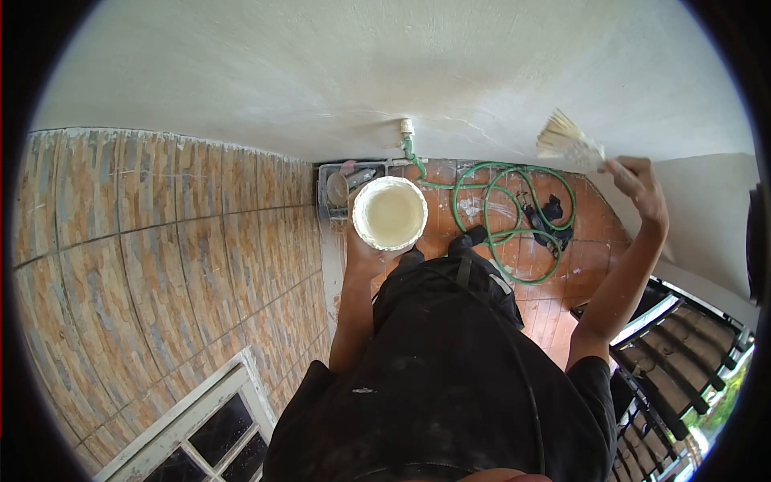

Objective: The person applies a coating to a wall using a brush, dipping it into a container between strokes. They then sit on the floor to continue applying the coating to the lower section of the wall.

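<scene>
A round tub of pale cream paint (390, 214) sits upright in my left hand (365, 254), whose fingers are mostly hidden beneath and behind it. Dried paint crusts the tub's rim. Out to the right, my right hand (640, 186) is closed around the handle of a wide paintbrush (569, 143). The brush's pale, splayed bristles point up and left, close to the off-white wall (353, 76). Whether they touch the wall I cannot tell.
A green hose (458, 193) runs from a wall pipe (407, 127) and coils on the orange tiled floor (594, 221) beside a black cloth (548, 225). A grey crate (325, 210) stands behind the tub. Stone-patterned tiles (144, 241), a window frame (249, 381) and black metal slats (683, 353) flank me.
</scene>
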`<act>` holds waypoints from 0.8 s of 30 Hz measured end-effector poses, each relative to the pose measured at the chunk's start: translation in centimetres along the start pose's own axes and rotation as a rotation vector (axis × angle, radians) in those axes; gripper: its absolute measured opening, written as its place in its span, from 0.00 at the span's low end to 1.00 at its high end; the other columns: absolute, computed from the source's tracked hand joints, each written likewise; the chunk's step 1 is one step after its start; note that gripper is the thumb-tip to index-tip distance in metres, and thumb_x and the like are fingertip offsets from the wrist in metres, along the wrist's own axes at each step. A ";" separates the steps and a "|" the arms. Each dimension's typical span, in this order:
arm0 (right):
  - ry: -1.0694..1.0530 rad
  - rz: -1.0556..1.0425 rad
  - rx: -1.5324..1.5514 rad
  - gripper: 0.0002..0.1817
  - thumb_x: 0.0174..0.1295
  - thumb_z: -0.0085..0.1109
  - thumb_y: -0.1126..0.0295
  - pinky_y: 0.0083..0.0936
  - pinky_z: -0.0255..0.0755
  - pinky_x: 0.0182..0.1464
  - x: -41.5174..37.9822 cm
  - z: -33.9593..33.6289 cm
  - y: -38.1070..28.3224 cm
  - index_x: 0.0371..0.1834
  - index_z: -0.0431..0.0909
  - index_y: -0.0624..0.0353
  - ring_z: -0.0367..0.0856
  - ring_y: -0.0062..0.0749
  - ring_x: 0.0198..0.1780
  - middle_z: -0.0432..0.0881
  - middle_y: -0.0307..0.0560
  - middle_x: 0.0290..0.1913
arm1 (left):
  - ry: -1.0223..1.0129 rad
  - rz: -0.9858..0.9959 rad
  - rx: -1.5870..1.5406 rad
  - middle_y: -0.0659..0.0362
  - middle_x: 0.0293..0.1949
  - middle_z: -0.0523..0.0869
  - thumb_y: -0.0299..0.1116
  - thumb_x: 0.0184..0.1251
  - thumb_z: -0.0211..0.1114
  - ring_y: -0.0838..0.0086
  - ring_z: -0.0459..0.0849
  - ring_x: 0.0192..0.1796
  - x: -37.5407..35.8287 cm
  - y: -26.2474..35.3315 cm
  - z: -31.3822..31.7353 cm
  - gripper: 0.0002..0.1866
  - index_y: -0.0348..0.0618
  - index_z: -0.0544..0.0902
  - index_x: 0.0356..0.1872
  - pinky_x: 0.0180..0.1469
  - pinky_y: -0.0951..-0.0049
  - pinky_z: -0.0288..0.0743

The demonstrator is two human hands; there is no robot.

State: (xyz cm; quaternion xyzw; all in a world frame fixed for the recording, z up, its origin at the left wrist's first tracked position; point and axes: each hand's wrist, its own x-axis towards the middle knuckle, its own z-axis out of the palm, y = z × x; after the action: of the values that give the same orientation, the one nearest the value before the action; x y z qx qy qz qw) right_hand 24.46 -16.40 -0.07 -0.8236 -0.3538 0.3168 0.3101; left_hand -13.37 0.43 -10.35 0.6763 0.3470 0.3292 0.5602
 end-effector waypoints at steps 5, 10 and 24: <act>0.013 -0.067 0.420 0.18 0.51 0.64 0.58 0.18 0.49 0.25 -4.1 0.5 6.1 0.19 0.75 0.63 0.57 0.14 0.23 0.64 0.30 0.18 | -0.059 0.054 -0.177 0.57 0.51 0.75 0.26 0.28 0.80 0.73 0.75 0.52 1.2 0.1 0.6 0.46 0.40 0.64 0.56 0.54 0.72 0.71; 0.011 -0.219 0.703 0.19 0.50 0.65 0.54 0.18 0.45 0.20 -6.7 1.9 11.5 0.23 0.76 0.62 0.56 0.15 0.18 0.65 0.31 0.16 | -0.125 0.047 -0.083 0.56 0.54 0.73 0.23 0.29 0.78 0.70 0.73 0.54 1.9 0.6 0.4 0.45 0.39 0.65 0.56 0.57 0.67 0.68; -0.058 -0.305 0.356 0.20 0.46 0.67 0.58 0.16 0.56 0.21 -9.1 6.4 -1.6 0.27 0.80 0.68 0.69 0.21 0.20 0.75 0.41 0.21 | -0.273 0.152 0.101 0.54 0.52 0.74 0.30 0.31 0.80 0.69 0.74 0.55 1.6 2.1 4.1 0.43 0.39 0.68 0.55 0.57 0.69 0.68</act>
State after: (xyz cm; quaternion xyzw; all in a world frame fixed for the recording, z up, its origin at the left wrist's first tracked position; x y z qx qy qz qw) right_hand 14.13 -20.73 0.01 -0.6834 -0.4214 0.3475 0.4844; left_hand -8.90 -0.65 -8.85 0.7663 0.2318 0.2579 0.5408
